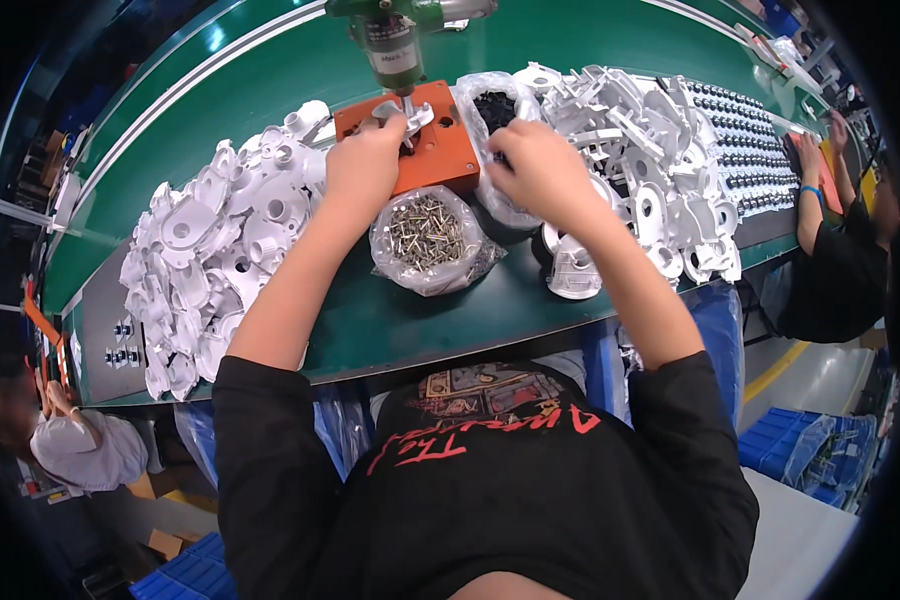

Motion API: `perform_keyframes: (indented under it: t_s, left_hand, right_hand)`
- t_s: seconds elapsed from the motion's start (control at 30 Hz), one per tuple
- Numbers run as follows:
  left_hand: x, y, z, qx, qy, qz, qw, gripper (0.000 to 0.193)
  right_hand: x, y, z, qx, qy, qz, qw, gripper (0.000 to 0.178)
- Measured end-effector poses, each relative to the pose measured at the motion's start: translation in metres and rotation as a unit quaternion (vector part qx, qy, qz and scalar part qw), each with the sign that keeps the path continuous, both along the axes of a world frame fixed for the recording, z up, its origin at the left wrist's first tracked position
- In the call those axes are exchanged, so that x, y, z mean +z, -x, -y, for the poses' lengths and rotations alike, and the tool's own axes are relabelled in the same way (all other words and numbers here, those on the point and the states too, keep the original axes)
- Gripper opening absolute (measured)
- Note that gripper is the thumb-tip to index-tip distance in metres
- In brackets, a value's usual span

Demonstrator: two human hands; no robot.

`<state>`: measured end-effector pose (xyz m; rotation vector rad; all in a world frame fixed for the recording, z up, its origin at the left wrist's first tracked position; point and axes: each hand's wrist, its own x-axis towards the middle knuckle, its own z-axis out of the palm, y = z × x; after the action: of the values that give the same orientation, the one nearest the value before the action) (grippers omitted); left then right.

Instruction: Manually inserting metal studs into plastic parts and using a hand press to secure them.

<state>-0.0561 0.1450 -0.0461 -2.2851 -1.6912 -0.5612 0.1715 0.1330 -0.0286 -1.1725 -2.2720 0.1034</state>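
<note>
My left hand [366, 165] is closed on a white plastic part [420, 118] that sits on the orange fixture block [445, 160]. Directly above it, the tip of a green drill-like machine [390, 50] comes down at the part. My right hand [542, 172] hangs over the clear bag [478, 92] of small black pieces [494, 108]. Its fingers are curled together, and what they hold, if anything, is hard to make out. Just in front of the block stands a bag-lined tub [378, 250] full of metal screws [428, 232].
White plastic parts form a heap [205, 235] on the left and another heap [625, 130] on the right. Beyond the right heap lie rows of small dark and silver pieces [740, 140]. Co-workers [840, 270] sit at both ends. Blue crates [795, 440] stand on the floor.
</note>
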Motion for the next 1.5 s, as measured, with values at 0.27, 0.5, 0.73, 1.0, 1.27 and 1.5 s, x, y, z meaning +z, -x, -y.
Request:
perform_keyframes:
  t_s: [0.27,0.5,0.73,1.0,1.27,1.5]
  left_hand:
    - [0.007,0.002,0.014,-0.073,0.011,-0.013,0.997,0.017]
    - [0.016,-0.011,0.010,0.055,0.025,-0.149,0.987,0.016]
    - [-0.002,0.002,0.010,-0.047,-0.006,-0.022,0.999,0.016]
    - [-0.005,0.011,0.010,-0.075,-0.034,0.011,0.997,0.016]
    - [-0.012,0.021,0.015,-0.104,-0.046,0.034,0.993,0.008]
    - [-0.006,0.034,0.020,-0.134,0.045,0.133,0.981,0.008]
  right_hand:
    - [-0.037,0.010,-0.097,-0.064,-0.038,0.276,0.958,0.016]
    - [-0.043,0.019,-0.121,-0.073,0.054,0.232,0.968,0.019]
    - [-0.033,0.008,-0.120,-0.068,0.129,0.151,0.978,0.017]
    - [-0.008,0.011,-0.115,-0.026,0.054,0.045,0.997,0.011]
    - [-0.015,0.042,-0.092,0.089,0.079,-0.127,0.985,0.015]
    - [-0.032,0.060,-0.086,0.144,0.059,-0.220,0.963,0.017]
